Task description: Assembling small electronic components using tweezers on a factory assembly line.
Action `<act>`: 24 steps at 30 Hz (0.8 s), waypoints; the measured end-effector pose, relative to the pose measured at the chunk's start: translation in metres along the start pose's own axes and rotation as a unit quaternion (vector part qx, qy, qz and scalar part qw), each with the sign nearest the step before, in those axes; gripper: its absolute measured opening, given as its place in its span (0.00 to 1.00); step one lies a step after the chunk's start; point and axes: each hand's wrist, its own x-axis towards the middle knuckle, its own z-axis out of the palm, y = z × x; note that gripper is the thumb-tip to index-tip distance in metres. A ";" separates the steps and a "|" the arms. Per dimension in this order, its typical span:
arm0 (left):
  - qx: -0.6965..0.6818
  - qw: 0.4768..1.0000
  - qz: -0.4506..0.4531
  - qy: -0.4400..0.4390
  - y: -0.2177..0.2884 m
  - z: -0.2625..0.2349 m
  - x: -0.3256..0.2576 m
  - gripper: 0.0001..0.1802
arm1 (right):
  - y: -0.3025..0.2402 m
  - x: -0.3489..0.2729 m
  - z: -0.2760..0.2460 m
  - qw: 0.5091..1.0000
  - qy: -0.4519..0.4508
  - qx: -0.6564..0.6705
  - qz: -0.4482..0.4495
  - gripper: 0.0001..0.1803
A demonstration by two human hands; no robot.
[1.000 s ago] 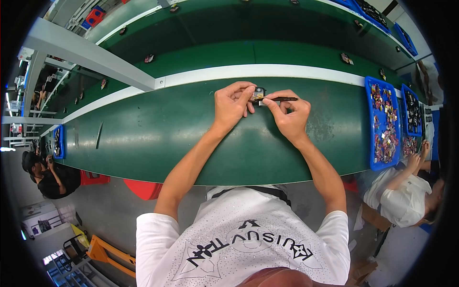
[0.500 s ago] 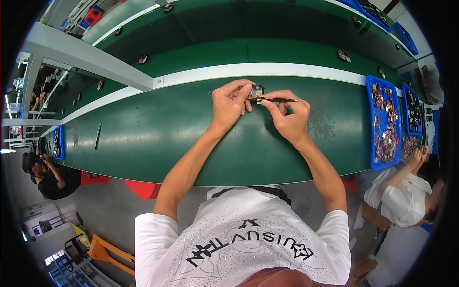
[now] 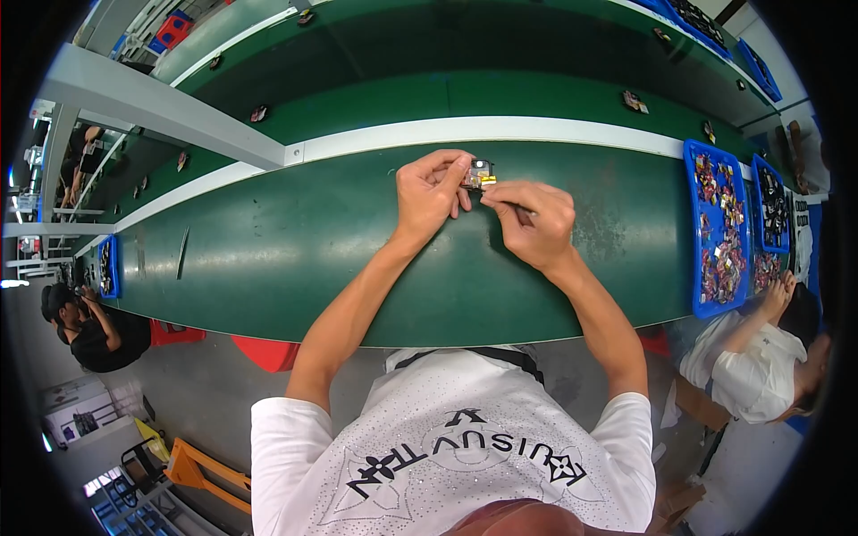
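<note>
A: What are the two hands doing?

B: Both reach out over the green tabletop (image 3: 268, 250) and meet near its far edge, by the white strip (image 3: 536, 131). The left hand (image 3: 429, 192) has its back up and its fingers curled in. Its fingertips pinch a small part (image 3: 478, 172) that is dark with a shiny bit and a yellow bit

A: Is that grip tight?

B: It is closed on the small part, with the thumb and the first fingers around it. The part sits just above the tabletop, right between the two hands

A: And the other hand?

B: The right hand (image 3: 536, 223) is turned with its back up too, and its fingers are bent in a pinch. That grip is closed on a thin dark tool (image 3: 523, 209). Only a short piece of the tool shows past the fingers. The thumb and first finger touch the small part on its right side

A: How are the arms held?

B: Both forearms come up from the bottom and lean in toward each other, like a roof. The elbows stay wide apart and the wrists are close

A: What else is around?

B: A blue tray (image 3: 693, 232) full of little pieces sits at the right end of the tabletop, well apart from the hands. Another person in a white shirt (image 3: 746, 371) sits near it. At the far left, a person in a dark shirt (image 3: 98, 339) sits by a small blue tray (image 3: 107, 266)
</note>
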 end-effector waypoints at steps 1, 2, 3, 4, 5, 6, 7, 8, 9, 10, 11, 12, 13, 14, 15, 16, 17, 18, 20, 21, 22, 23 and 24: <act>-0.001 1.000 -0.006 0.003 0.000 0.000 0.000 0.12 | -0.002 0.000 0.000 1.000 0.000 0.000 0.000 0.07; 0.000 1.000 -0.007 0.003 -0.001 0.000 0.000 0.12 | -0.005 0.001 -0.002 1.000 -0.014 -0.013 0.001 0.07; 0.001 1.000 -0.011 0.006 -0.002 -0.001 0.000 0.12 | -0.007 0.001 -0.002 0.999 -0.028 -0.026 0.003 0.08; 0.003 1.000 -0.015 0.008 -0.002 0.000 0.000 0.12 | -0.006 0.001 -0.002 0.999 -0.027 -0.027 0.003 0.08; 0.003 1.000 -0.014 0.007 -0.002 0.001 0.000 0.12 | -0.005 0.002 -0.002 1.000 -0.021 -0.017 0.008 0.08; 0.002 1.000 -0.020 0.005 -0.002 0.001 0.001 0.12 | -0.004 0.001 -0.003 1.000 -0.014 -0.007 0.014 0.07; 0.001 1.000 -0.025 0.004 -0.002 0.001 0.001 0.12 | -0.003 0.002 -0.002 1.000 -0.013 -0.007 0.014 0.07; 0.002 1.000 -0.024 0.003 -0.002 0.000 0.001 0.12 | -0.003 0.001 -0.002 1.000 -0.008 -0.005 0.020 0.07; 0.011 1.000 -0.019 -0.013 -0.001 -0.001 0.002 0.11 | -0.003 0.002 -0.002 1.000 -0.003 -0.003 0.027 0.07; 0.020 0.999 -0.014 -0.029 0.000 -0.002 0.002 0.11 | -0.003 0.002 -0.003 1.000 -0.003 -0.003 0.027 0.07; 0.020 0.999 -0.013 -0.029 0.001 -0.001 0.002 0.11 | -0.004 0.002 -0.003 0.999 -0.008 -0.008 0.033 0.08; 0.025 0.999 -0.017 -0.029 0.002 0.001 0.001 0.11 | -0.004 0.003 -0.003 0.999 -0.013 -0.012 0.039 0.08; 0.030 0.999 -0.021 -0.028 0.003 0.001 0.001 0.11 | -0.004 0.002 -0.003 0.999 -0.012 -0.012 0.039 0.08; 0.031 0.999 -0.020 -0.029 0.003 0.001 0.001 0.11 | -0.003 0.001 -0.001 0.999 -0.008 -0.007 0.036 0.08; 0.035 0.999 -0.021 -0.024 0.003 0.002 0.001 0.11 | -0.003 0.001 0.000 0.999 -0.004 -0.001 0.033 0.08; 0.040 0.999 -0.022 -0.020 0.003 0.001 0.000 0.11 | -0.003 0.000 0.001 0.999 -0.003 -0.002 0.033 0.08; 0.041 0.999 -0.021 -0.022 0.002 0.001 0.000 0.11 | -0.003 -0.001 0.001 0.999 -0.007 0.000 0.039 0.09; 0.042 0.999 -0.017 -0.019 0.002 0.001 0.000 0.10 | -0.004 -0.001 0.001 0.999 -0.010 0.000 0.045 0.09; 0.044 0.999 -0.012 -0.025 0.002 0.003 0.001 0.09 | -0.003 -0.002 0.002 0.999 0.000 0.001 0.038 0.09; 0.050 0.998 -0.016 -0.017 0.003 0.003 0.000 0.09 | -0.002 -0.002 0.003 1.000 0.008 0.004 0.030 0.09; 0.055 0.998 -0.022 -0.014 0.003 0.004 0.001 0.08 | 0.000 -0.004 0.005 0.999 0.013 -0.006 0.032 0.09; 0.059 0.998 -0.020 -0.018 0.002 0.003 0.001 0.08 | 0.001 -0.005 0.007 0.999 0.021 -0.001 0.029 0.09; 0.066 0.998 -0.017 -0.015 0.002 0.002 0.000 0.08 | 0.001 -0.007 0.009 0.999 0.029 0.003 0.026 0.09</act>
